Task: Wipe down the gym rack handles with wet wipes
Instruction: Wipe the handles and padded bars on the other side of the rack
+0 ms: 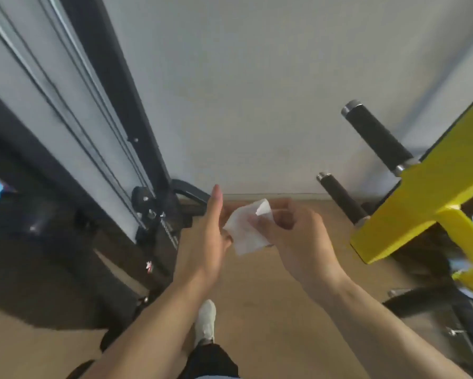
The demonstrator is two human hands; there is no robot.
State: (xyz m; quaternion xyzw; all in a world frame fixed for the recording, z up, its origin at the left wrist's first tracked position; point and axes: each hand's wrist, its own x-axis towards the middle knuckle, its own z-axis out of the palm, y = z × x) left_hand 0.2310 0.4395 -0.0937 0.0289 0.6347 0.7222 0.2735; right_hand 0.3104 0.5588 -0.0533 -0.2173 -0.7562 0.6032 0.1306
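A white wet wipe (pixel 245 231) is held between both hands in the middle of the view. My right hand (pixel 298 236) pinches its right side with curled fingers. My left hand (pixel 208 239) is beside its left edge with fingers straight and pointing up; the palm side touches the wipe. Two black foam handles stick out of a yellow rack arm (pixel 427 203) to the right: an upper handle (pixel 377 135) and a lower handle (pixel 342 198). Both hands are left of and apart from the handles.
A tall black and grey cable machine column (pixel 98 110) rises on the left, with a pulley block (pixel 147 206) near its foot. A plain wall is ahead. Wooden floor lies below, with my white shoe (pixel 206 321) on it. Dark equipment parts sit at lower right.
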